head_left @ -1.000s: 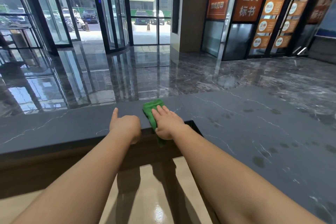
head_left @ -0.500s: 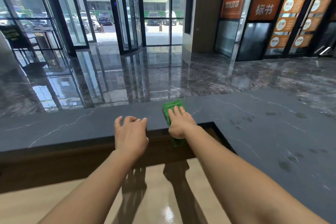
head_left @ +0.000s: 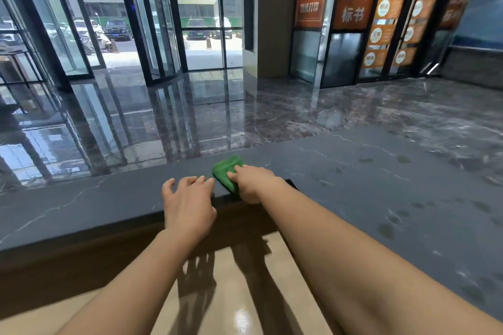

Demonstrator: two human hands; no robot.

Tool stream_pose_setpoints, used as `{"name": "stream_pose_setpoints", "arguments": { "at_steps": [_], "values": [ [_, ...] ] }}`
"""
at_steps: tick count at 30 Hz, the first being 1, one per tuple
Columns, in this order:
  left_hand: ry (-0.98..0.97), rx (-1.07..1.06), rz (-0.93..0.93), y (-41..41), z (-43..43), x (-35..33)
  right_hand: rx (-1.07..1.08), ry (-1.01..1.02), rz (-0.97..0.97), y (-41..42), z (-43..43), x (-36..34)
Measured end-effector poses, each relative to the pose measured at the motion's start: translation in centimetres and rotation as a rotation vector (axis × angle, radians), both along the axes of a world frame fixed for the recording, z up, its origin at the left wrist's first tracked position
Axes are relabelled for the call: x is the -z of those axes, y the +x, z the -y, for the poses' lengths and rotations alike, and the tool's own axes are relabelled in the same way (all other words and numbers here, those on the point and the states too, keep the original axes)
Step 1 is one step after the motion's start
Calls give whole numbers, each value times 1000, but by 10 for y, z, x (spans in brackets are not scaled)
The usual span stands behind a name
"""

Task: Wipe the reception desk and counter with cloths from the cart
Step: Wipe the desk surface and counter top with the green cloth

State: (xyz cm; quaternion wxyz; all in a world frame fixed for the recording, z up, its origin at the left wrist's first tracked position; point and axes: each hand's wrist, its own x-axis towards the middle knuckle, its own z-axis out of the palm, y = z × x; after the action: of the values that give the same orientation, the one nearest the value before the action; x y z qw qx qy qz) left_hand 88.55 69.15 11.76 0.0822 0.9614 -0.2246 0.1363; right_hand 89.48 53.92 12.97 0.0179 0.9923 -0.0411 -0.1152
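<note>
Mid-wipe at the bench's [head_left: 81, 207] inner corner: my right hand [head_left: 254, 182] presses the green cloth [head_left: 226, 171] flat, left hand [head_left: 187, 204] spread empty; next, sweep along the near edge.

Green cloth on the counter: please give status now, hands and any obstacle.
Right hand pressing green cloth at counter inner edge. Left hand open, empty, fingers spread beside it. Nothing else on the counter.

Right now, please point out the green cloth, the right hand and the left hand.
green cloth [head_left: 224, 168]: head view, exposed folded part.
right hand [head_left: 254, 182]: head view, back of hand.
left hand [head_left: 187, 202]: head view, back of hand.
</note>
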Motion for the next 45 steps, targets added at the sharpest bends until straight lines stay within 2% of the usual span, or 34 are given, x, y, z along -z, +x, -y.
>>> {"name": "stream_pose_setpoints", "arguments": {
  "at_steps": [5, 8, 14, 21, 29, 38, 41, 45],
  "values": [
    [6, 94, -31, -18, 30, -8, 199, -27, -82, -33, 72, -20],
    [3, 141, -29, -22, 53, -15, 217, -24, -135, -39, 92, -27],
    [-31, 150, -39, -26, 108, -13, 124, 190, -126, -36, 119, -8],
    [-17, 62, -72, -22, 157, -3, -19, 112, 29, 2, 143, 29],
    [37, -27, -72, -28, 197, 4, -118, 179, 41, 40, 180, 33],
    [200, 63, -206, -42, 260, -7, 132, 208, 58, 22, 319, 24],
    [239, 35, -311, -43, 270, -5, 221, 191, 69, 8, 365, 24],
    [289, -1, -332, -41, 280, -5, 330, 177, 64, 0, 399, 26]
  ]
}}
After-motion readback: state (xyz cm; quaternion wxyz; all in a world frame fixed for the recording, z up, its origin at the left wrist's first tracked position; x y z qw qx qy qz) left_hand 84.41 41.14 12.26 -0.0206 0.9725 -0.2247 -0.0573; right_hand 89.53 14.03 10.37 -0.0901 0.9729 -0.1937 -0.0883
